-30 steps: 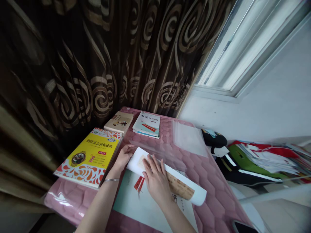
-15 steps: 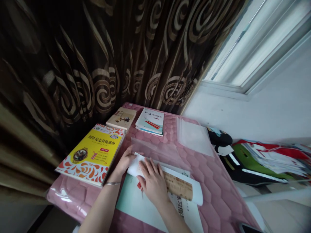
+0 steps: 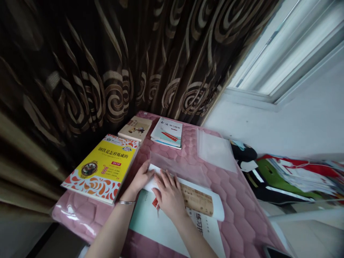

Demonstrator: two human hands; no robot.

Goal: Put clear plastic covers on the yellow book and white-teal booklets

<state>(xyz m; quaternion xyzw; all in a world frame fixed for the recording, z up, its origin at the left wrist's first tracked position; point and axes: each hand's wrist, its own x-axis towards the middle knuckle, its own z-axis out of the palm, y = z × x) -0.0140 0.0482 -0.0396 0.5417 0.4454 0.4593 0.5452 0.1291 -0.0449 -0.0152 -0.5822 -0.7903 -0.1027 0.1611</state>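
Note:
A thin booklet (image 3: 147, 212) with a pale green and white cover lies in front of me, its cover spread flat. Its pages (image 3: 198, 200), one with a brown printed panel, curl up across the top of that cover. My left hand (image 3: 142, 178), a silver bangle on its wrist, grips the booklet's far left edge with thumb and fingers. Flat across the white page rests my right hand (image 3: 171, 196), fingers stretched out. From under the far edge sticks out a clear plastic book cover (image 3: 178, 167); how it joins the booklet is hidden.
On the pink padded table (image 3: 231, 193) stand a yellow book (image 3: 107, 163) at left, a beige book (image 3: 136, 129) behind it and a small stack of booklets (image 3: 167, 132). Clear plastic sheets (image 3: 215, 148) lie at right. A phone (image 3: 275, 252) shows at the near edge. Bags and papers (image 3: 295, 175) are beyond.
The view has shifted slightly. Both hands stay on the booklet in nearly the same pose, and the curled pages sit almost as before.

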